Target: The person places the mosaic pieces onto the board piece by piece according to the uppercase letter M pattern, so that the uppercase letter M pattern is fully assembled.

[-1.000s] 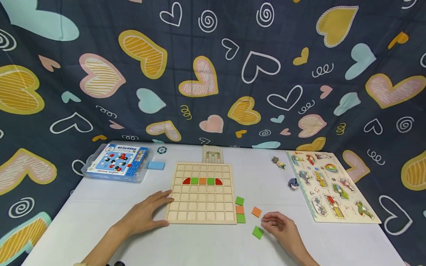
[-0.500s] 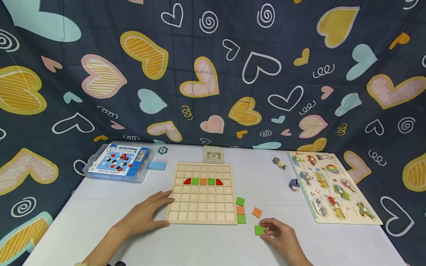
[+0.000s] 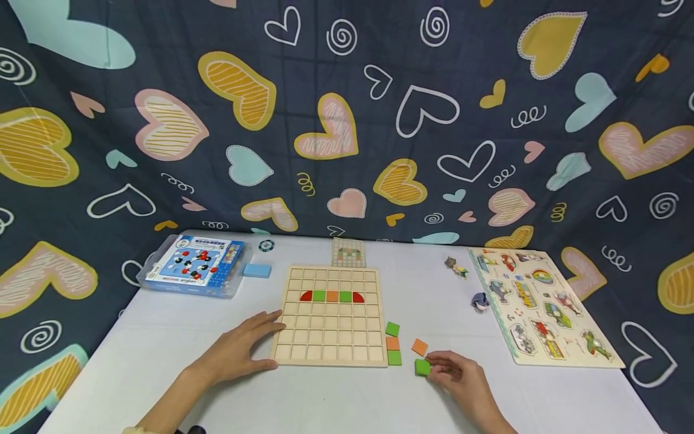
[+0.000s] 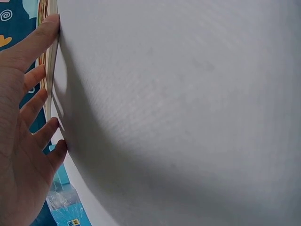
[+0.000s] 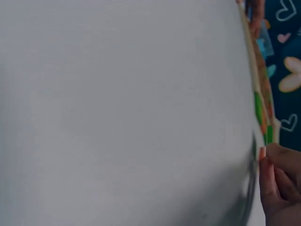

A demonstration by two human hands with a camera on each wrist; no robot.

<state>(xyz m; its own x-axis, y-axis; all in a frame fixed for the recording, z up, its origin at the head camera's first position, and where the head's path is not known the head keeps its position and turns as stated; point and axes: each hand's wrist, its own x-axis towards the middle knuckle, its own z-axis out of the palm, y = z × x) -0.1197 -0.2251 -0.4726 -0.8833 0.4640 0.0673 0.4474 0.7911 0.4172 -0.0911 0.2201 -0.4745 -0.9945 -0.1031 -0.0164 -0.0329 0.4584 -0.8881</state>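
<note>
A square wooden grid board [image 3: 332, 337] lies mid-table, with a row of red, green and orange pieces [image 3: 332, 296] in one of its upper rows. My left hand [image 3: 233, 349] rests on the table with fingertips at the board's left edge and thumb by its lower left corner. To the right of the board, my right hand [image 3: 461, 377] pinches a green square tile [image 3: 422, 367] between thumb and fingers. An orange tile [image 3: 420, 346] lies just beyond it. Along the board's right edge sit a green tile [image 3: 393, 329], an orange tile [image 3: 393, 343] and another green tile [image 3: 394, 358].
A small pattern card [image 3: 349, 253] lies behind the board. At the back left are a plastic box [image 3: 195, 265] and a blue block [image 3: 257, 270]. A picture puzzle board [image 3: 542, 307] lies at right, near two small figures [image 3: 456, 267]. Patterned cloth hangs behind.
My right hand has moved onto the green tile and taken it between its fingertips; the tile has turned straighter and come up slightly. My left hand stays at the board.
</note>
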